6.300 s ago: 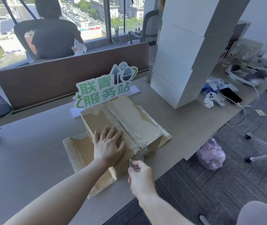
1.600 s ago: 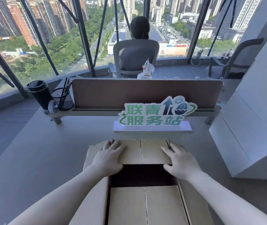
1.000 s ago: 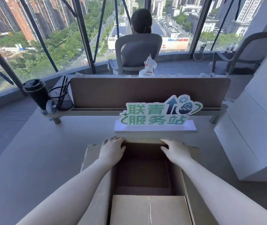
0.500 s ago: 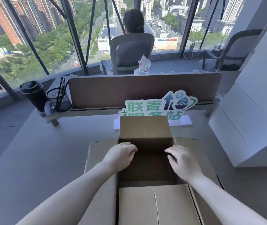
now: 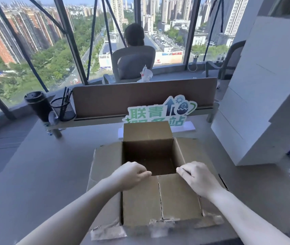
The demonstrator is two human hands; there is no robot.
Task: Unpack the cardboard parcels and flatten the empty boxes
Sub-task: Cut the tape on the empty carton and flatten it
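A brown cardboard box (image 5: 147, 133) stands open on the grey desk (image 5: 40, 165) right in front of me. Its far flap stands upright, its side flaps lie spread out flat, and its inside looks dark and empty. The near flaps (image 5: 160, 200), two halves with a split down the middle, still cover the front part of the opening. My left hand (image 5: 131, 175) grips the far edge of the left half, fingers curled over it. My right hand (image 5: 197, 175) grips the far edge of the right half the same way. Torn tape hangs from the box's near edge.
A green-and-white sign (image 5: 160, 112) stands just behind the box before a brown divider (image 5: 140, 96). Tall white boxes (image 5: 257, 96) stack at right. A black cup (image 5: 38, 105) and mesh pen holder (image 5: 63, 108) sit far left. A person (image 5: 134, 38) sits beyond the divider.
The far flap has been folded up and stands upright. Both my hands have come back from the far side of the opening to the edge of the near flaps.
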